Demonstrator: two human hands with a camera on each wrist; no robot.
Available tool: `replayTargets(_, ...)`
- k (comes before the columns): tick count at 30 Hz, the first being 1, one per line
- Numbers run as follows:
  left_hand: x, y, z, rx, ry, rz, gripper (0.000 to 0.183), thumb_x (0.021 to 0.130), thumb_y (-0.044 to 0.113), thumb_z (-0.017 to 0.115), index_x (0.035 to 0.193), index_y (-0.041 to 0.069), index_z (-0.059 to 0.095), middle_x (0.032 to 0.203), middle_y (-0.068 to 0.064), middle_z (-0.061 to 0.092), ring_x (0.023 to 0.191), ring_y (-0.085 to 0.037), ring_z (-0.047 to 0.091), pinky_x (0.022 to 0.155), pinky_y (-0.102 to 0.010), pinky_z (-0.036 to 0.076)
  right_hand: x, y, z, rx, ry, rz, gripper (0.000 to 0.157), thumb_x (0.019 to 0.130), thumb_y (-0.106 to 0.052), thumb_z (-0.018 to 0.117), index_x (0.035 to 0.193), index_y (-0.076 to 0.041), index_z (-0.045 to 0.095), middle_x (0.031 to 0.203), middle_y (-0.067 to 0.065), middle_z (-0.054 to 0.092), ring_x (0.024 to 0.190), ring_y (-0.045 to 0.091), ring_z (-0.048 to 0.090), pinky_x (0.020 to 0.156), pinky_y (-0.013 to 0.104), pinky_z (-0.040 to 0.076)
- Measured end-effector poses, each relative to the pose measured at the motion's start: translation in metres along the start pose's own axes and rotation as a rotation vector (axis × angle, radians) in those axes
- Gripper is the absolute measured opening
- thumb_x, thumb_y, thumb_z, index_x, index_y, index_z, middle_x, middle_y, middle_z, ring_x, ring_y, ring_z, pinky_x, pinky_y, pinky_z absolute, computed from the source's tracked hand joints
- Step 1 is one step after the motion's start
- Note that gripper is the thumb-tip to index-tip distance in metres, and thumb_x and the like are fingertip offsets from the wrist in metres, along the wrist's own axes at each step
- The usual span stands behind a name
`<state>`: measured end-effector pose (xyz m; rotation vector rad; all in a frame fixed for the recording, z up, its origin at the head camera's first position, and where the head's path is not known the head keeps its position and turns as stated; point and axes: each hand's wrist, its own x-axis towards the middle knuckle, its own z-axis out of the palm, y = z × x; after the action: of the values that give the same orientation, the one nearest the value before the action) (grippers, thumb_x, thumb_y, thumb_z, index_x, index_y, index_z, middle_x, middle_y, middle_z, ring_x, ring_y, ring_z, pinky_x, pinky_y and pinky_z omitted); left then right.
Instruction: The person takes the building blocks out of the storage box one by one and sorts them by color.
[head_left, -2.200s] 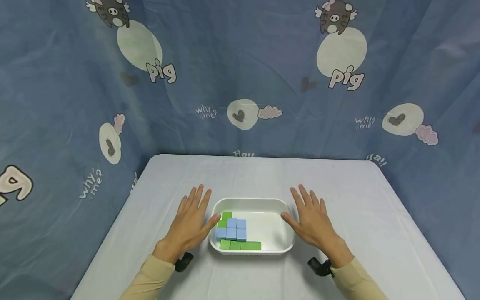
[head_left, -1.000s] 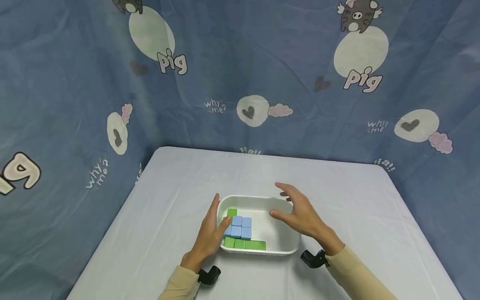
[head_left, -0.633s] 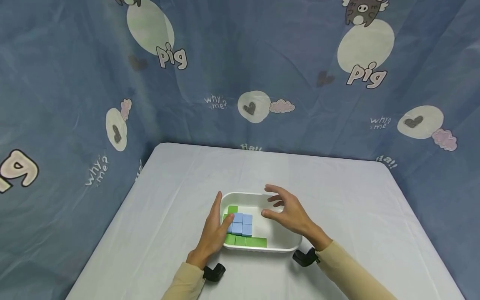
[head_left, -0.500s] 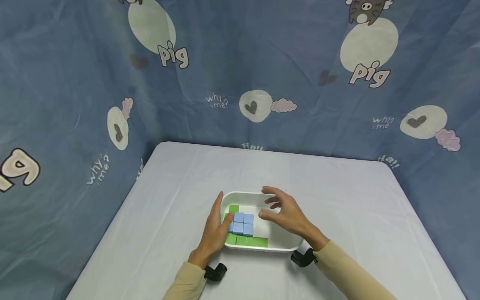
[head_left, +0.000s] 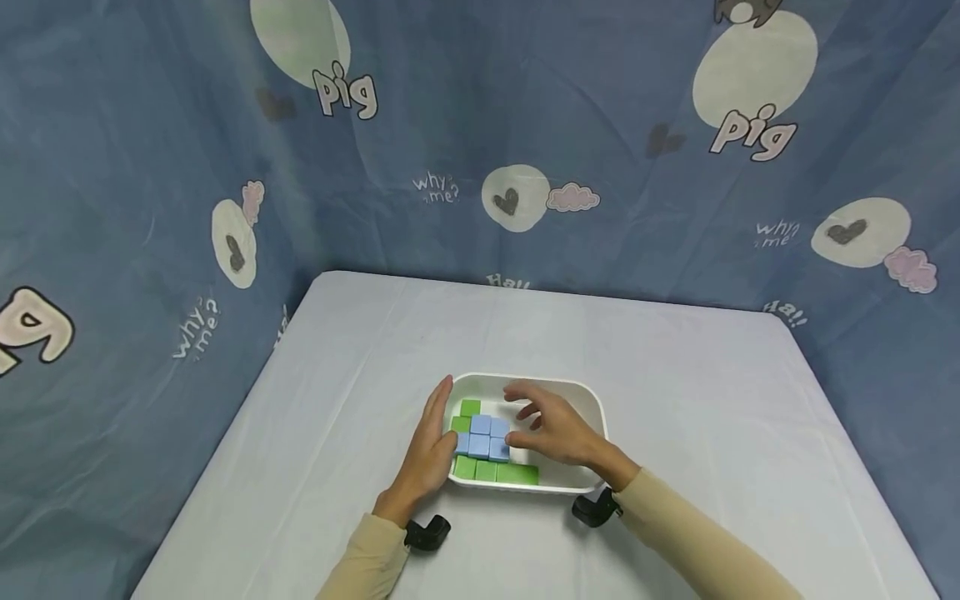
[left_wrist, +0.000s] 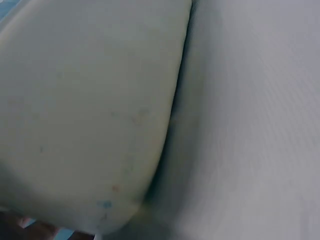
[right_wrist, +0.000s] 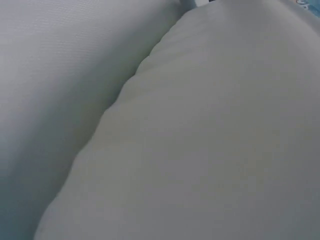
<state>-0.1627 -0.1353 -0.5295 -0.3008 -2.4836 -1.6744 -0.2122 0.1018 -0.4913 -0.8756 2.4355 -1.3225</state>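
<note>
A white tray (head_left: pixel 562 476) holds a group of pale blue square blocks (head_left: pixel 480 447) in its left half. Green blocks (head_left: pixel 517 474) lie in a row along the near wall, and two more green squares (head_left: pixel 471 407) sit at the far left. My left hand (head_left: pixel 424 458) rests along the tray's left end, fingers straight outside the wall, thumb over the rim beside the blue blocks. Over the tray's middle is my right hand (head_left: pixel 558 429), fingers loosely bent and apart, thumb tip right at the rightmost blue blocks. Both wrist views show a pale tray wall (left_wrist: pixel 100 110) close up.
A white cloth (head_left: pixel 675 375) covers the table. Behind and to the left hangs a blue printed curtain (head_left: pixel 412 108). Each wrist wears a black camera (head_left: pixel 427 533), low beside the tray's near edge.
My left hand has come in from the side to the tray's left end. My right hand has moved left from the right rim, its thumb now at the blue blocks. The head view has tilted down.
</note>
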Motion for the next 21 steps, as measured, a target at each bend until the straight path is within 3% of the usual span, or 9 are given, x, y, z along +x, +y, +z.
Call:
replayTargets(6,0.000,-0.004,-0.004,-0.010,-0.041,0.001,0.087,0.080,-0.009,0.043,0.162,0.002,0.017,0.168,-0.014,0.017,0.154,-0.028,0.015,0.123,-0.051,0.012,0.009,0.004,0.003,-0.035,-0.082,-0.042,0.051,0.093,-0.005,0.071,0.140,0.006,0.054,0.136,0.020,0.061,0.103,0.031,0.067,0.084,0.038,0.059)
replayTargets(11,0.001,-0.003,-0.002,-0.019,-0.041,-0.011,0.090,0.078,-0.011,0.044,0.163,0.005,0.017,0.168,-0.013,0.017,0.154,-0.029,0.015,0.123,-0.053,0.012,0.014,0.005,0.006,-0.125,-0.127,-0.055,0.042,0.097,-0.006,0.066,0.137,0.006,0.057,0.130,0.018,0.064,0.094,0.018,0.066,0.085,0.032,0.056)
replayTargets(21,0.000,-0.002,-0.001,-0.017,-0.033,-0.012,0.090,0.079,-0.013,0.044,0.163,0.004,0.017,0.168,-0.014,0.017,0.153,-0.029,0.016,0.123,-0.052,0.013,0.017,0.006,0.011,-0.178,-0.066,-0.004,0.035,0.095,-0.001,0.063,0.130,0.004,0.063,0.124,0.013,0.069,0.090,0.015,0.064,0.082,0.032,0.055)
